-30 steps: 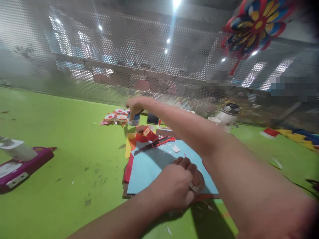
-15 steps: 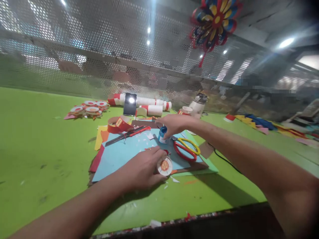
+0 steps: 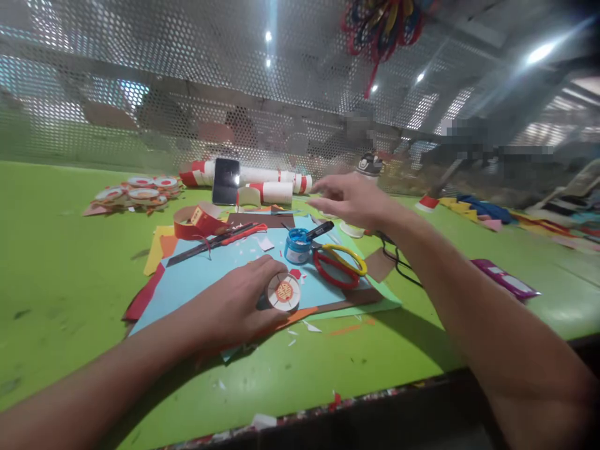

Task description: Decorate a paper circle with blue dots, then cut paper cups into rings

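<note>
My left hand [image 3: 248,294] rests on the paper stack with thumb and fingers around a white round piece [image 3: 283,291] that has an orange print on its top, like a paper cup's base. My right hand [image 3: 349,199] is held out above the far side of the stack, its fingers apart and nothing seen in them. Below it, an open jar of blue paint [image 3: 297,246] stands on the light blue paper [image 3: 197,284], with a black pen-like handle [image 3: 320,231] leaning out of it. Scissors with red and yellow handles [image 3: 338,265] lie beside the jar.
Behind the paper lie a red paper ring [image 3: 199,222], dark long-handled tools [image 3: 215,242], a propped phone [image 3: 225,181] and white stacked cups [image 3: 269,192]. Decorated discs [image 3: 140,192] sit at left. At right are a purple packet [image 3: 505,278] and a black cord [image 3: 398,262].
My right hand has moved up and away from the blue jar, and the black handle in it now shows. My left hand keeps hold of the round piece. The view has shifted.
</note>
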Available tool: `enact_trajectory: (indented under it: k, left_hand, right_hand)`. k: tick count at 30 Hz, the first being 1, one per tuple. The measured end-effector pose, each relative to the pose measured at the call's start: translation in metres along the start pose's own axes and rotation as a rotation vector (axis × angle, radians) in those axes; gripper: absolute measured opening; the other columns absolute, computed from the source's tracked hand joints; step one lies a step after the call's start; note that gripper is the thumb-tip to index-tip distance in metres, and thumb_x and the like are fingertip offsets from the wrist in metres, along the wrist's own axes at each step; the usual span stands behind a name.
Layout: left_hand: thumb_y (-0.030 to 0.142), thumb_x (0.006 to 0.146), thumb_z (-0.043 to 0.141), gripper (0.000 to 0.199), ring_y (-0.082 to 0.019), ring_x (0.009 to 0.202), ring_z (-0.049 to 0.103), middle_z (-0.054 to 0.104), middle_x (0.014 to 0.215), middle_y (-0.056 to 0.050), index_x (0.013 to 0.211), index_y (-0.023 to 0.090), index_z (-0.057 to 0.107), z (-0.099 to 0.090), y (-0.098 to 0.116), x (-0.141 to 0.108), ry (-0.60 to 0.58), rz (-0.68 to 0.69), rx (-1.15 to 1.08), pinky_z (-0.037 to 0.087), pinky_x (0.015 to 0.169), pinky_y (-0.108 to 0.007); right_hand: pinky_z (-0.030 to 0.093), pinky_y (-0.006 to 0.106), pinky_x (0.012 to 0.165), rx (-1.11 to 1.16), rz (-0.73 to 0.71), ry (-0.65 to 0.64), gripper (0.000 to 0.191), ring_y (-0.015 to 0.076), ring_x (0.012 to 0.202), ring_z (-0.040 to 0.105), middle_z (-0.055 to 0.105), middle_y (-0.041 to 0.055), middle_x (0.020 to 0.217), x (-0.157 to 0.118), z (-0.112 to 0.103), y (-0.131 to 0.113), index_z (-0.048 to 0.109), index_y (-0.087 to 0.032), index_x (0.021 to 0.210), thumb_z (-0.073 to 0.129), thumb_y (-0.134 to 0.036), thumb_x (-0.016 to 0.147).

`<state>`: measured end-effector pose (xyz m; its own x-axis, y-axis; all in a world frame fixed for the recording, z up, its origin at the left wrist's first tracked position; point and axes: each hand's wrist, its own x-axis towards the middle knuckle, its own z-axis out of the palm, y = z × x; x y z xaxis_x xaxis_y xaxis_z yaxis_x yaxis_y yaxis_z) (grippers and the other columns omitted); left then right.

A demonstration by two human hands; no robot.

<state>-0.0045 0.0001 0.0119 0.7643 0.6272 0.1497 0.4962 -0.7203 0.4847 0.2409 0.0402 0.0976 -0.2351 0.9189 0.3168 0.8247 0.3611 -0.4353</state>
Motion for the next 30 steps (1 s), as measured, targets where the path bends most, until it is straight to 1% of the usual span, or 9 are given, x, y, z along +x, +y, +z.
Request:
enact_trajectory:
  k: [3, 8, 11, 14, 16, 19, 21, 26, 30]
  left_hand:
    - [0.033, 0.083, 0.060, 0.026, -0.021, 0.085, 0.055, 0.058, 0.099, -0.003, 0.104, 0.020, 0.055, -0.002, 0.001, 0.001, 0.018, -0.033, -0.035, 0.043, 0.075, -0.032]
    - [0.033, 0.081, 0.062, 0.027, -0.020, 0.083, 0.055, 0.059, 0.097, -0.002, 0.105, 0.020, 0.057, -0.002, 0.001, 0.004, 0.028, -0.055, -0.045, 0.043, 0.073, -0.031]
    - [0.033, 0.080, 0.063, 0.030, -0.020, 0.083, 0.055, 0.060, 0.098, -0.002, 0.107, 0.020, 0.057, -0.001, 0.001, 0.004, 0.026, -0.075, -0.036, 0.043, 0.073, -0.031]
    - [0.034, 0.080, 0.063, 0.030, -0.020, 0.082, 0.056, 0.060, 0.097, -0.002, 0.107, 0.021, 0.058, -0.001, 0.001, 0.003, 0.020, -0.087, -0.044, 0.044, 0.073, -0.030]
    - [0.034, 0.081, 0.063, 0.031, -0.021, 0.083, 0.057, 0.060, 0.098, -0.003, 0.108, 0.020, 0.058, 0.000, 0.001, 0.002, 0.022, -0.085, -0.028, 0.044, 0.074, -0.031]
    - [0.036, 0.082, 0.063, 0.035, -0.024, 0.093, 0.057, 0.059, 0.106, -0.006, 0.112, 0.018, 0.059, 0.004, -0.002, 0.003, 0.032, -0.064, 0.016, 0.045, 0.080, -0.034]
    - [0.038, 0.083, 0.063, 0.039, -0.025, 0.098, 0.058, 0.058, 0.112, -0.008, 0.116, 0.018, 0.059, 0.006, -0.004, 0.003, 0.032, -0.050, 0.027, 0.046, 0.084, -0.035]
    - [0.047, 0.086, 0.058, 0.049, -0.029, 0.107, 0.059, 0.057, 0.122, -0.013, 0.125, 0.017, 0.059, 0.007, -0.006, 0.003, 0.040, -0.054, 0.054, 0.048, 0.091, -0.039]
    - [0.048, 0.084, 0.060, 0.054, -0.031, 0.110, 0.059, 0.059, 0.124, -0.014, 0.127, 0.016, 0.059, 0.004, -0.006, 0.003, 0.043, -0.059, 0.059, 0.049, 0.091, -0.041]
  right_hand:
    - [0.047, 0.034, 0.061, 0.232, 0.027, 0.012, 0.021, 0.0190, 0.063, 0.063, 0.066, 0.0031, 0.064, -0.017, 0.003, 0.023, 0.071, -0.016, 0.093, 0.067, -0.031, 0.080]
    - [0.056, 0.036, 0.069, 0.548, 0.056, -0.015, 0.028, 0.0170, 0.072, 0.068, 0.072, 0.0058, 0.085, -0.031, 0.008, 0.044, 0.068, -0.017, 0.104, 0.062, -0.031, 0.080]
    - [0.056, 0.034, 0.066, 0.613, 0.098, -0.043, 0.024, 0.0152, 0.068, 0.067, 0.070, 0.0039, 0.081, -0.033, 0.010, 0.043, 0.069, -0.018, 0.101, 0.064, -0.025, 0.078]
    - [0.056, 0.033, 0.063, 0.618, 0.125, -0.149, 0.036, 0.0177, 0.070, 0.067, 0.071, 0.0043, 0.080, -0.034, 0.021, 0.040, 0.072, -0.017, 0.102, 0.075, -0.015, 0.066]
    - [0.054, 0.031, 0.062, 0.611, 0.127, -0.167, 0.038, 0.0165, 0.069, 0.066, 0.071, 0.0032, 0.079, -0.034, 0.031, 0.037, 0.074, -0.017, 0.101, 0.078, -0.015, 0.063]
    - [0.048, 0.027, 0.057, 0.596, 0.121, -0.073, 0.021, 0.0114, 0.058, 0.058, 0.066, -0.0011, 0.068, -0.033, 0.042, 0.035, 0.074, -0.019, 0.092, 0.076, -0.024, 0.072]
    - [0.046, 0.027, 0.053, 0.594, 0.115, 0.006, 0.018, 0.0105, 0.052, 0.054, 0.062, -0.0030, 0.060, -0.033, 0.045, 0.034, 0.074, -0.018, 0.087, 0.074, -0.031, 0.076]
    - [0.042, 0.027, 0.049, 0.624, 0.093, 0.182, 0.033, 0.0105, 0.047, 0.048, 0.054, -0.0053, 0.051, -0.031, 0.045, 0.035, 0.069, -0.016, 0.083, 0.074, -0.048, 0.074]
    - [0.040, 0.027, 0.047, 0.631, 0.086, 0.270, 0.038, 0.0095, 0.043, 0.045, 0.051, -0.0059, 0.048, -0.030, 0.044, 0.036, 0.063, -0.018, 0.073, 0.071, -0.055, 0.076]
